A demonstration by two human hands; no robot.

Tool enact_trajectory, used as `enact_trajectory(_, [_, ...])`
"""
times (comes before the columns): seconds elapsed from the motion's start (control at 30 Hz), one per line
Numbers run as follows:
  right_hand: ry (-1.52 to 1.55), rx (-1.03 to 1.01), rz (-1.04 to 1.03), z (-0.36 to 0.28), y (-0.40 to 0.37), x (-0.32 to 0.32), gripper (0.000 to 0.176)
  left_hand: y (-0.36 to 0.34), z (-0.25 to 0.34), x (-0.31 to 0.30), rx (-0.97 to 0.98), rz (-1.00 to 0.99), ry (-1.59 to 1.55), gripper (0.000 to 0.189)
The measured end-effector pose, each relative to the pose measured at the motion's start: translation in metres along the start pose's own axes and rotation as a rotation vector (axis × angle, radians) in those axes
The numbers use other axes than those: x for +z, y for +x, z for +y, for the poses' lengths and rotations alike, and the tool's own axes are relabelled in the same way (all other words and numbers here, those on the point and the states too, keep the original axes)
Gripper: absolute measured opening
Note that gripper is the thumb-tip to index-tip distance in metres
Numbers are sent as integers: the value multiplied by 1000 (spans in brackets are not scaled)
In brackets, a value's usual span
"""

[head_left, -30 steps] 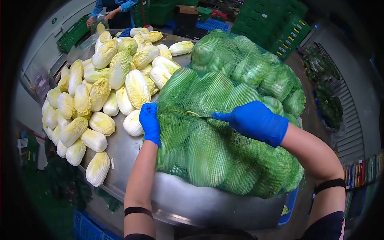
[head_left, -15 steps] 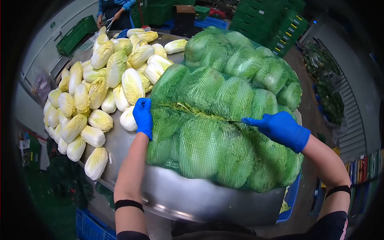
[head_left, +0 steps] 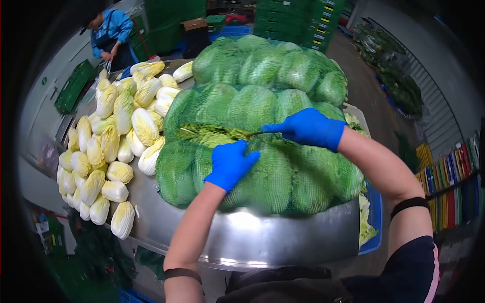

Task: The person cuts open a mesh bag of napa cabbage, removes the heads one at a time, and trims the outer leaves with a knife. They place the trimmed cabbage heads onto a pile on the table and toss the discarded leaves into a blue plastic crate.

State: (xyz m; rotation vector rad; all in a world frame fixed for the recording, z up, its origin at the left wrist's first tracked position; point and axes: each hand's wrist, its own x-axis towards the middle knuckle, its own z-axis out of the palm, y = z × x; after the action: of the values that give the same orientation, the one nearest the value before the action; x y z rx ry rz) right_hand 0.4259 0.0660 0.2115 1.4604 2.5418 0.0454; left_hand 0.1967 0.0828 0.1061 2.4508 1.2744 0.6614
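A big green mesh sack (head_left: 283, 171) full of napa cabbages lies on the round steel table (head_left: 242, 237). A slit along its top exposes leafy cabbage (head_left: 212, 134). My right hand (head_left: 308, 127), in a blue glove, holds a small knife (head_left: 254, 134) with its tip at the slit's right end. My left hand (head_left: 230, 164), also blue-gloved, presses flat on the mesh just below the slit. A second full mesh sack (head_left: 268, 63) lies behind the first.
Loose trimmed napa cabbages (head_left: 116, 136) are heaped over the table's left half. A person in blue (head_left: 108, 35) works at the far left end. Green crates (head_left: 298, 17) are stacked behind. A blue bin (head_left: 371, 219) with leaf scraps stands at the right.
The slit has opened and shows leaves. My left hand moved from the sack's left edge onto the mesh below the slit. My right hand and knife came back toward the middle. The view shifted.
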Motion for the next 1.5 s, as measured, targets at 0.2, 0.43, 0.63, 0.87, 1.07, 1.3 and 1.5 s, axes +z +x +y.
enact_trajectory(0.2, [5,154,-57,38,-84,-23,49,-16,20,-22,24,5,-337,38])
enact_trajectory(0.43, [67,-60,197,32,-37,13,50,26,84,9,-175,-225,-431,56])
enact_trajectory(0.63, [57,127,-74,110,-134,18,48,8,104,11,-178,-104,-322,56])
enact_trajectory(0.87, [151,-78,307,138,-161,33,49,42,187,68,-152,-217,108,63])
enact_trajectory(1.07, [285,-97,202,135,-162,72,47,22,201,56,-498,-5,-887,37])
enact_trajectory(1.3, [160,86,113,185,-250,29,44,9,226,55,-362,-166,-574,31])
enact_trajectory(1.5, [234,41,136,173,-219,69,44,56,260,89,-570,-590,-799,36])
